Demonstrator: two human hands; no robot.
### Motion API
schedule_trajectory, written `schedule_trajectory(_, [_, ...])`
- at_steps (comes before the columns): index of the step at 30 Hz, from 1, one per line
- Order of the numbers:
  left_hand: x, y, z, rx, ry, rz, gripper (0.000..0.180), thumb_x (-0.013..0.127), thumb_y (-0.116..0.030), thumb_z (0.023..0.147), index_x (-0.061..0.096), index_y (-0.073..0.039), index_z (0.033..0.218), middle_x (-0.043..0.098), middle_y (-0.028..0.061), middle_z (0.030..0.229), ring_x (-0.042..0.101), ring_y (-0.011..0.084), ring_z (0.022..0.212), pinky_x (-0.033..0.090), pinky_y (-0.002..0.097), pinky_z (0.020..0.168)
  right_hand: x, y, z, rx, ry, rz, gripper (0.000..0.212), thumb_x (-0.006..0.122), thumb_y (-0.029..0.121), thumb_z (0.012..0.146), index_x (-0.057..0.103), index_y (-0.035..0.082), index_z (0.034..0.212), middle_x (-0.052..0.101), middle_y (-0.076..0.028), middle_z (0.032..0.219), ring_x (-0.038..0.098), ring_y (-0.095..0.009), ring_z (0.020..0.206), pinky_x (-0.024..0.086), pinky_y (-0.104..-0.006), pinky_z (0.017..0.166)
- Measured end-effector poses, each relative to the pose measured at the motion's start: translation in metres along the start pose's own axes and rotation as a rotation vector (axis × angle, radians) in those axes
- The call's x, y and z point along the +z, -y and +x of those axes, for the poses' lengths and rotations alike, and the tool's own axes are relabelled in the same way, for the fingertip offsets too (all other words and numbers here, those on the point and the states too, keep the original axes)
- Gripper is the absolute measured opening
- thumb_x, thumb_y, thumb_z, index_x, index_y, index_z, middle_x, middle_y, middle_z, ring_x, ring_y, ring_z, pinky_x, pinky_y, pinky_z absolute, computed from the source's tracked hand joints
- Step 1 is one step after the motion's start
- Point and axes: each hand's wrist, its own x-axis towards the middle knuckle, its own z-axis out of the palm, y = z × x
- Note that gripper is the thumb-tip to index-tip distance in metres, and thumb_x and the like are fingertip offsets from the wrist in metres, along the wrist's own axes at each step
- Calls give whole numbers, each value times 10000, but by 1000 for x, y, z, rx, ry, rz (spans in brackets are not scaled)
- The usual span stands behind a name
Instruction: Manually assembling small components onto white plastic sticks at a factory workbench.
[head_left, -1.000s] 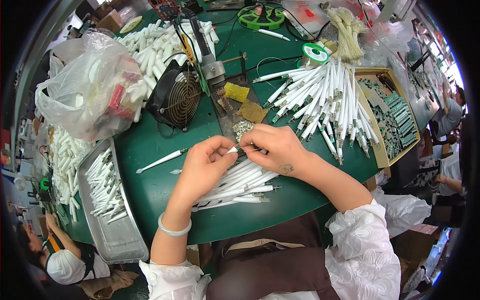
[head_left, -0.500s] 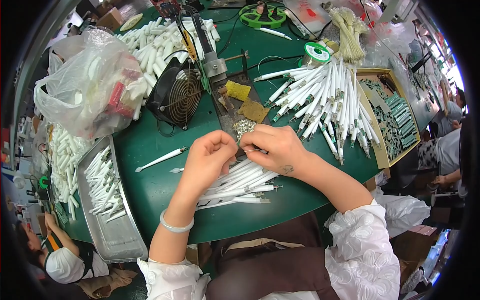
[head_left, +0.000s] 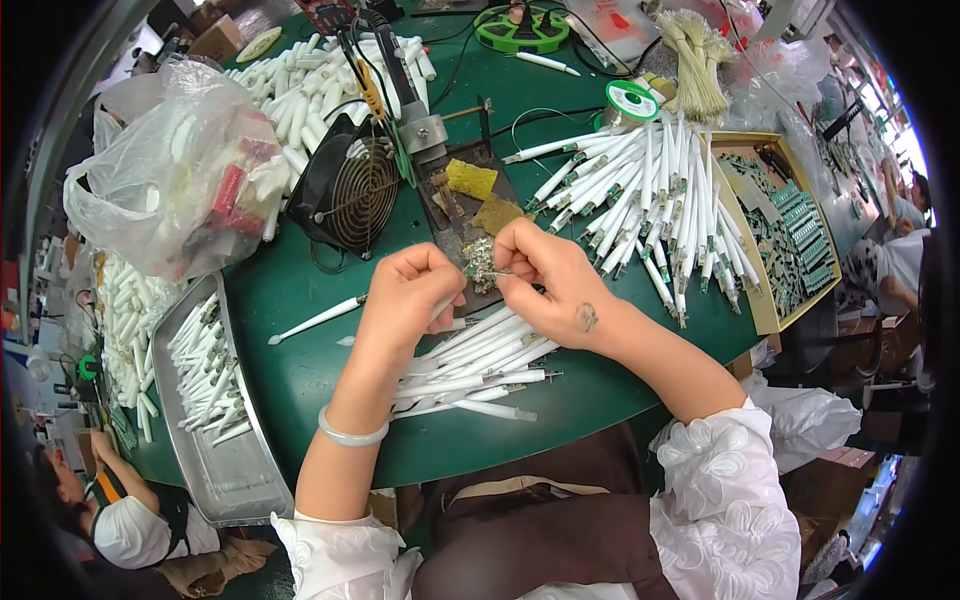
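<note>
My left hand (head_left: 408,300) is closed, thumb against curled fingers, above a bundle of white pen-shaped sticks (head_left: 480,360). What it pinches is mostly hidden; a small green bit shows by its fingertips. Facing it, my right hand (head_left: 550,285) pinches a thin, wire-like piece (head_left: 502,273) between thumb and index finger. Just beyond the fingertips lies a heap of small silvery metal parts (head_left: 480,255) on a dark stand (head_left: 510,187). One white stick with a pointed end (head_left: 318,320) rests on the green table left of my left hand.
A metal tray (head_left: 235,475) of white sticks is at left. Behind stand a black fan (head_left: 350,185), a plastic bag (head_left: 175,160) and piled white tubes (head_left: 320,90). Right are fanned white sticks (head_left: 650,190), a solder spool (head_left: 632,102) and a yellow box of green circuit boards (head_left: 800,235).
My hands have drawn slightly apart and turned. The right fingertips have risen toward the metal parts, and more of that heap shows between my hands.
</note>
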Motion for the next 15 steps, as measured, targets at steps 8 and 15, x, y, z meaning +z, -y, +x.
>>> schedule_trajectory(8, [0,-5,11,-15,-11,-7,90,582,-73,755,538,-63,676,588,45,614,490,79,446,334,215,387,8,-9,8,-132,-115,-64,78,622,18,808,547,-1,812,466,-23,726,420,-73,595,351,-218,504])
schedule_trajectory(15, [1,-7,14,18,-6,-47,102,580,-75,766,532,-64,677,586,49,610,486,83,439,330,217,382,8,-10,11,-179,-159,-89,63,643,27,810,587,3,823,484,-19,725,428,-66,576,341,-217,484])
